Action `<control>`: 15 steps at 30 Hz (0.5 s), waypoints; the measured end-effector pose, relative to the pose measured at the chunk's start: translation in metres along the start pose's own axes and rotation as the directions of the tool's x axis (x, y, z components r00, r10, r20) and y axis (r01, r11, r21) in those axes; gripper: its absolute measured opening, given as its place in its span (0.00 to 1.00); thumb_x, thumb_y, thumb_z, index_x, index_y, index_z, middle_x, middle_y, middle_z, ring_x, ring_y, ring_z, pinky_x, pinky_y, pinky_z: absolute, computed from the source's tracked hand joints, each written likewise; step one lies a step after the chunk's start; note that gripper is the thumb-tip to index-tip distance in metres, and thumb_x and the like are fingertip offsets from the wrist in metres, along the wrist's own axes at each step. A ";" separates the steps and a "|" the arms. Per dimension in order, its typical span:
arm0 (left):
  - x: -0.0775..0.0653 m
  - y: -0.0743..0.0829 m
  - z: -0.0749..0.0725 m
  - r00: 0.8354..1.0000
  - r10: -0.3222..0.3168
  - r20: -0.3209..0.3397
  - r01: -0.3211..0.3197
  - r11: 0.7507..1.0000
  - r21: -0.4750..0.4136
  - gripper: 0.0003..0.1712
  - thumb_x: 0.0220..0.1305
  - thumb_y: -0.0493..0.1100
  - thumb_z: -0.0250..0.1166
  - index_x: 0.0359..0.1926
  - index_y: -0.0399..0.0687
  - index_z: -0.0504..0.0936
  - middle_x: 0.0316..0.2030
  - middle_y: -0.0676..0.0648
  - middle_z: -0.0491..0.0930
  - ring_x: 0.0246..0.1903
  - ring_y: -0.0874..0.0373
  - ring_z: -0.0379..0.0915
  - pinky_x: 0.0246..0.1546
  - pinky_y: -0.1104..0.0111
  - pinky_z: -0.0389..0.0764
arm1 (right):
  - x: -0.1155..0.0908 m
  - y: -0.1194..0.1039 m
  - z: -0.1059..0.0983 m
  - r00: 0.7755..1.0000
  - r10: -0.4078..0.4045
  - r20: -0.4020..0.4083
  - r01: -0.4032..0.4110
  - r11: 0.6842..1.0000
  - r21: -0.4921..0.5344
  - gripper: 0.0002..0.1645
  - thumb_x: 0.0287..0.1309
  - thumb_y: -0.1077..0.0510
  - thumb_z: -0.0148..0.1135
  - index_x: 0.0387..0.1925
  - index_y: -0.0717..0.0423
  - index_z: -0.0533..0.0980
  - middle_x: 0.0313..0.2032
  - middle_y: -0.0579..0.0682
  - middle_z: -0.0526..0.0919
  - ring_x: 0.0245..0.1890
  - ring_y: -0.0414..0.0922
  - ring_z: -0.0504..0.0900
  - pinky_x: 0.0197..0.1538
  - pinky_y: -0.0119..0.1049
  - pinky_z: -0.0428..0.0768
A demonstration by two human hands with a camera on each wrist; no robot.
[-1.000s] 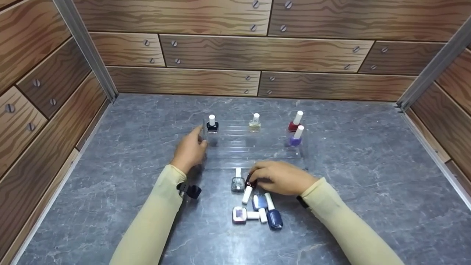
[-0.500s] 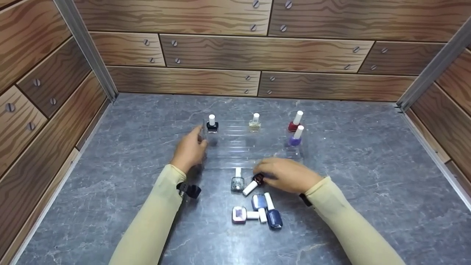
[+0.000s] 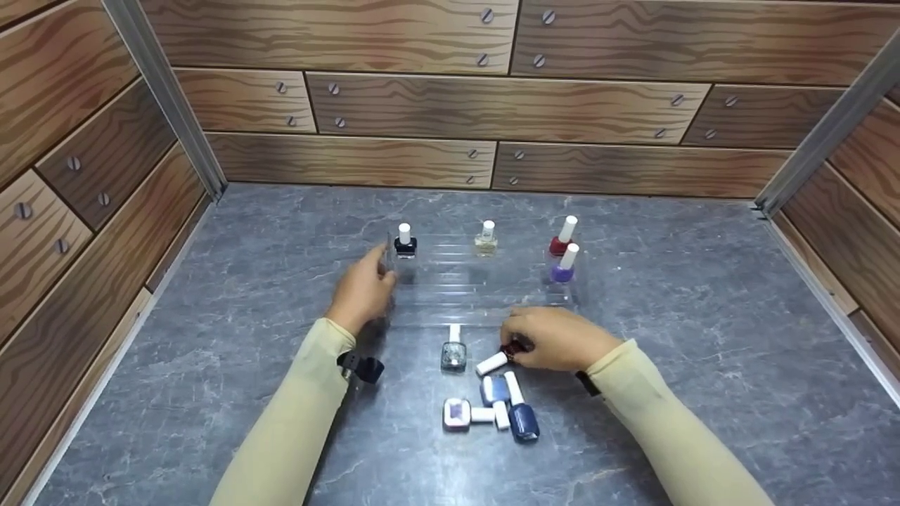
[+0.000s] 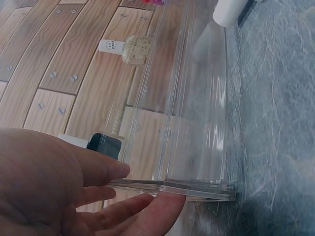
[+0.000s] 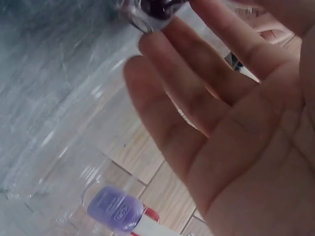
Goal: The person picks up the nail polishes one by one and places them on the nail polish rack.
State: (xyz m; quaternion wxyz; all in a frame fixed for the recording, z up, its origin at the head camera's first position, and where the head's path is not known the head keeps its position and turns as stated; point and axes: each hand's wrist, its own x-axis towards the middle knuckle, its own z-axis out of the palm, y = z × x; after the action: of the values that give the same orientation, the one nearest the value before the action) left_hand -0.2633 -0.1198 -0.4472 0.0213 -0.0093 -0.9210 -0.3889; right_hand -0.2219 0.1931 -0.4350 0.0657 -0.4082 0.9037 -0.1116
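Note:
On the left of the head view, my left hand (image 3: 360,292) grips the side panel of a clear stepped display rack (image 3: 478,289). The left wrist view has the thumb on one face of that panel and fingers on the other. In front of the rack, my right hand (image 3: 562,339) pinches a dark red nail polish bottle (image 3: 515,348), which lies tilted with its white cap (image 3: 491,363) toward the lower left. Only part of the dark bottle (image 5: 157,9) shows at the fingertips in the right wrist view. A glittery grey nail polish (image 3: 453,355) lies left of it.
Black (image 3: 405,245), pale glitter (image 3: 486,244) and red nail polishes (image 3: 560,245) stand along the rack's back step, a purple one (image 3: 562,273) one step lower. Nearer lie blue (image 3: 495,391), navy (image 3: 524,422) and purple-toned (image 3: 456,414) bottles. Wood-patterned walls enclose the table.
My right hand has shifted a little right with the dark red bottle, away from the glittery grey one. The bottle's cap has swung toward the left. My left hand keeps its place at the rack.

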 end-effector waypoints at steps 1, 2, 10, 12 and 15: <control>0.000 0.000 0.000 1.000 0.003 0.000 -0.003 1.000 0.000 0.36 0.74 0.39 0.61 0.78 0.42 0.62 0.47 0.40 0.85 0.41 0.46 0.82 0.50 0.52 0.84 | -0.001 0.000 -0.001 1.000 0.009 0.016 -0.009 1.000 0.007 0.10 0.55 0.60 0.73 0.41 0.50 0.84 0.40 0.45 0.83 0.38 0.43 0.81 0.46 0.45 0.86; 0.000 0.000 0.000 1.000 0.003 -0.001 -0.003 1.000 0.003 0.36 0.74 0.39 0.61 0.78 0.42 0.62 0.47 0.40 0.85 0.40 0.46 0.81 0.49 0.52 0.84 | -0.002 0.001 -0.001 0.999 0.015 0.029 -0.015 1.000 0.011 0.12 0.56 0.60 0.72 0.44 0.51 0.84 0.42 0.46 0.84 0.41 0.45 0.83 0.49 0.47 0.86; 0.000 -0.001 0.000 1.000 -0.006 0.010 0.006 1.000 -0.002 0.36 0.75 0.39 0.60 0.79 0.43 0.61 0.48 0.40 0.85 0.39 0.47 0.81 0.48 0.53 0.85 | -0.001 0.001 -0.002 0.999 0.007 0.043 -0.008 1.000 0.022 0.17 0.65 0.57 0.69 0.54 0.56 0.84 0.51 0.53 0.86 0.52 0.53 0.85 0.60 0.53 0.83; 0.000 -0.002 0.000 1.000 -0.007 0.012 0.007 1.000 -0.012 0.36 0.75 0.39 0.60 0.79 0.43 0.60 0.48 0.40 0.85 0.38 0.47 0.81 0.47 0.54 0.85 | -0.001 0.002 -0.002 0.999 0.014 0.046 -0.015 1.000 0.024 0.16 0.64 0.58 0.69 0.53 0.56 0.84 0.51 0.53 0.86 0.52 0.54 0.84 0.61 0.53 0.83; 0.000 -0.001 0.000 1.000 0.005 0.002 -0.005 1.000 -0.013 0.36 0.74 0.38 0.60 0.79 0.42 0.61 0.47 0.40 0.85 0.40 0.46 0.81 0.48 0.53 0.85 | -0.001 0.003 -0.001 0.998 0.029 0.054 -0.031 0.999 0.027 0.16 0.63 0.59 0.69 0.52 0.57 0.84 0.51 0.55 0.86 0.53 0.55 0.84 0.62 0.54 0.82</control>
State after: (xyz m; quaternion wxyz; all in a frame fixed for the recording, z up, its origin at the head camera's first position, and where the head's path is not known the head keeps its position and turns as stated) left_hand -0.2638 -0.1204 -0.4485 0.0213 -0.0120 -0.9185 -0.3946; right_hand -0.2235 0.1961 -0.4349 0.0972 -0.3963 0.9060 -0.1123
